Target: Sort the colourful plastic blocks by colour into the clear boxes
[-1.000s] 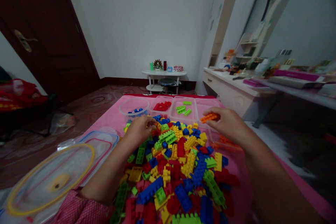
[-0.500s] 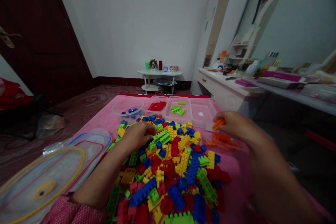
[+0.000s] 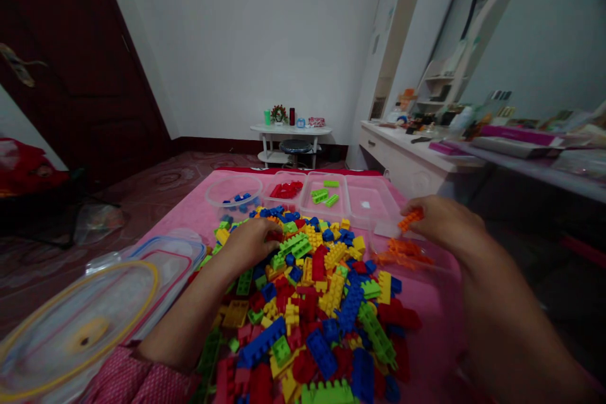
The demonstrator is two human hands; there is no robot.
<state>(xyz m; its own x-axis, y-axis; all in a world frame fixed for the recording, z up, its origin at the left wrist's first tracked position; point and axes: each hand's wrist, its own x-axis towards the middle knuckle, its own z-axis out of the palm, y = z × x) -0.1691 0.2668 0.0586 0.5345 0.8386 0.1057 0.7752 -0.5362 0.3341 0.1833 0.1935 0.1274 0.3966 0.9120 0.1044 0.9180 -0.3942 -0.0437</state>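
Pinched in the fingers of my right hand (image 3: 442, 219) is an orange building brick (image 3: 411, 219). It is just above a clear container (image 3: 442, 267) with orange bricks (image 3: 408, 254) in it. My left hand (image 3: 250, 241) rests over the far left part of a big mixed pile of plastic building bricks (image 3: 307, 297). Its fingers are curled on a red brick (image 3: 273, 237), partly hidden by the fingers. A light green brick (image 3: 294, 245) lies right beside those fingertips.
Along the far side stand a round tub (image 3: 215, 192) with blue bricks, a box of red bricks (image 3: 286, 190), a box (image 3: 324, 211) with green bricks and another clear box (image 3: 372, 205). Container lids (image 3: 154, 278) lie at the left. A white dresser (image 3: 407, 154) stands right.
My right hand has shifted a little to the right with the orange brick. My left hand stays at the same spot on the pile. The whole view has turned slightly.
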